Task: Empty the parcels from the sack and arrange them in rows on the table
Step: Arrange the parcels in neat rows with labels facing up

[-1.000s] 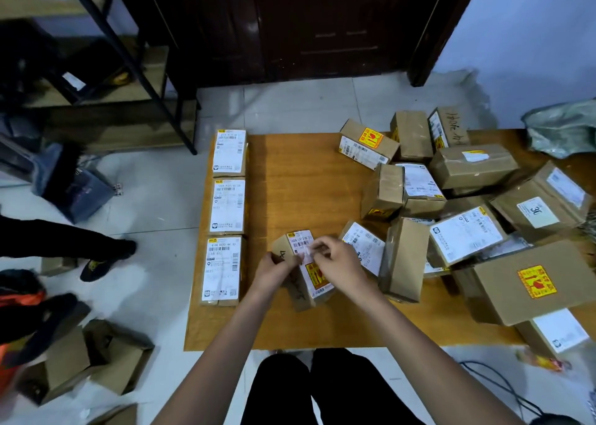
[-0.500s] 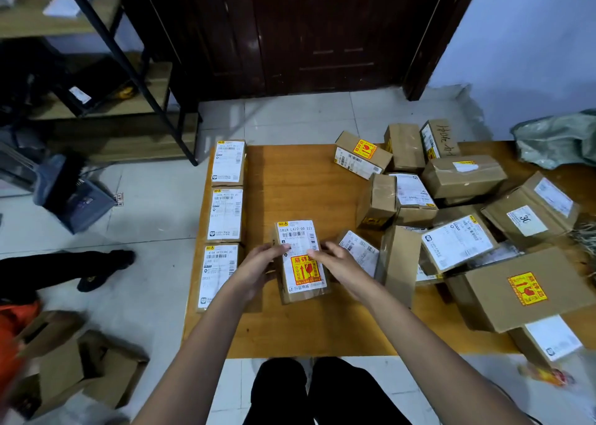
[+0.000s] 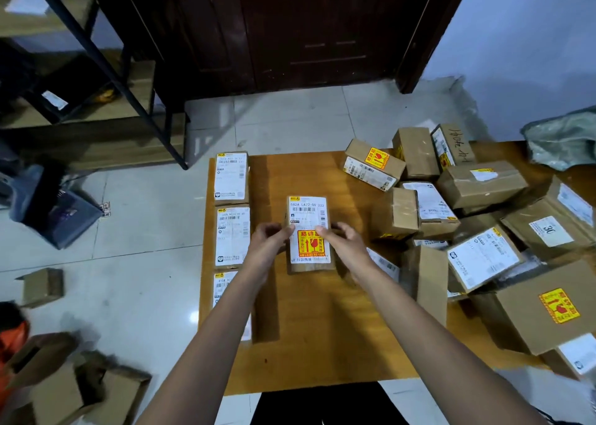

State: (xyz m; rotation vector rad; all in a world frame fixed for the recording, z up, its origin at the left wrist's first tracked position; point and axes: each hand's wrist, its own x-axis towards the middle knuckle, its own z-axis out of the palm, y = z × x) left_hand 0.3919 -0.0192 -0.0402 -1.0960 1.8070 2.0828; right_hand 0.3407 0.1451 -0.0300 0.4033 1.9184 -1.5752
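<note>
A small brown parcel with a white label and a yellow fragile sticker lies label up on the wooden table. My left hand grips its left side and my right hand grips its right side, thumbs on top. Three labelled parcels stand in a row along the table's left edge; my left forearm hides part of the nearest one. A heap of several unsorted parcels covers the right half of the table. The grey-green sack lies at the far right.
Open empty cartons lie on the tiled floor at the lower left. A black metal rack stands at the back left, with a dark door behind the table. A dark bin sits on the floor left of the table.
Both hands turned the parcel label up and carried it away from me towards the middle of the table, to the right of the left row.
</note>
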